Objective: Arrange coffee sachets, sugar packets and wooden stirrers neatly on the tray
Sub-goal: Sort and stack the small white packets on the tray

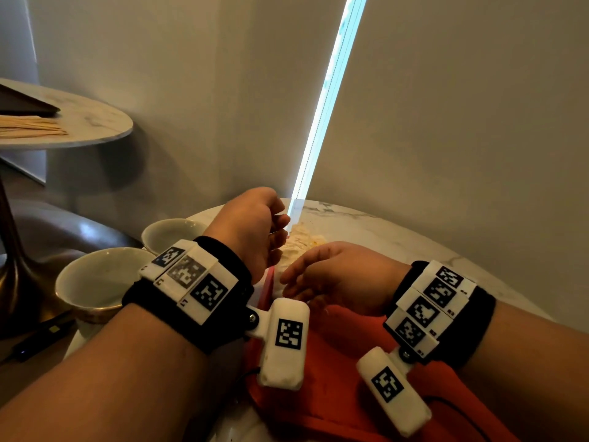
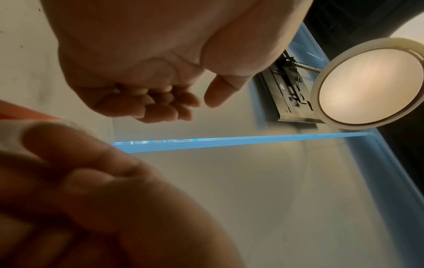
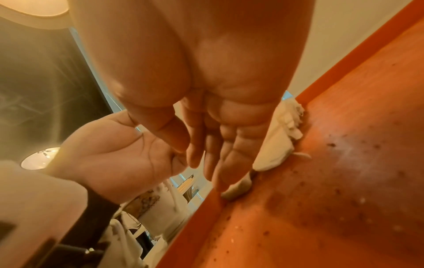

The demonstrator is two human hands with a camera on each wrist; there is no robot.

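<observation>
Wrist cameras [image 1: 283,342] nearest. Your right hand [image 1: 341,275] hovers palm-down over orange tray [image 1: 350,333], grip spread, straight fingers [image 3: 220,163] at white packets [image 1: 298,240]. Your left hand [image 1: 248,228] raised beside it, grip curled, empty.

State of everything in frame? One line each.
Tray: flat, floor speckled with dark bits.
Packets: heaped at the tray's far end.
Right hand: fingers straight, tips at the packets.
Left hand: fingers curled, nothing seen in it.
Near cup: upright, empty.
Far cup: upright, looks empty.
Stirrers: loose pile on the other table.
</observation>
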